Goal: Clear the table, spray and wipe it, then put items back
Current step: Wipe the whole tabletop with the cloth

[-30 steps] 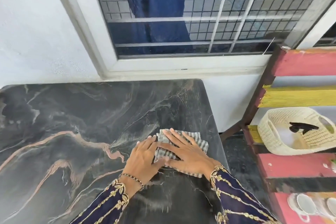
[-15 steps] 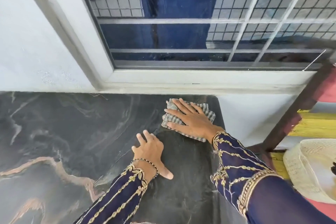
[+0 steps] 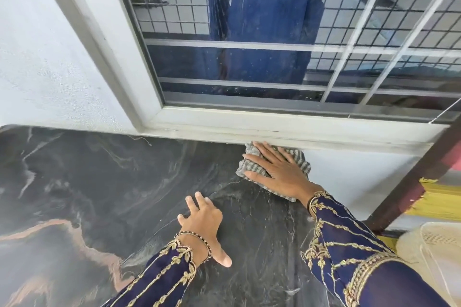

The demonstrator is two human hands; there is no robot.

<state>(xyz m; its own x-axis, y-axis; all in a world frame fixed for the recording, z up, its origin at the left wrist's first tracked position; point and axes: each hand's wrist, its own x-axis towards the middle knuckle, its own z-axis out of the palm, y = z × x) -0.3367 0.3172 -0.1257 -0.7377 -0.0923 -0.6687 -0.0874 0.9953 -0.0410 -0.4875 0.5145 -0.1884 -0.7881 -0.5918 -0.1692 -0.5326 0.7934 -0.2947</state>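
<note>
The right hand (image 3: 282,172) is pressing flat, fingers spread, on a striped grey cloth (image 3: 303,166) at the far right corner of the dark marble table (image 3: 99,182), just under the window sill (image 3: 274,127). The left hand (image 3: 203,222) is resting open-palmed nearer, holding nothing.

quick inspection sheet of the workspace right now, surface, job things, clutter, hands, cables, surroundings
surface: dark marble-pattern table, streaked where wiped, nothing standing on it
job's things: striped cloth flat at the far right corner, against the wall under the sill; spray bottle not seen
clutter: nothing seen
grippers: right hand pressed flat on the cloth, fingers spread; left hand flat on bare table, holding nothing
cables: nothing seen
surroundings: barred window behind the table; painted shelf to the right with a woven basket
</note>
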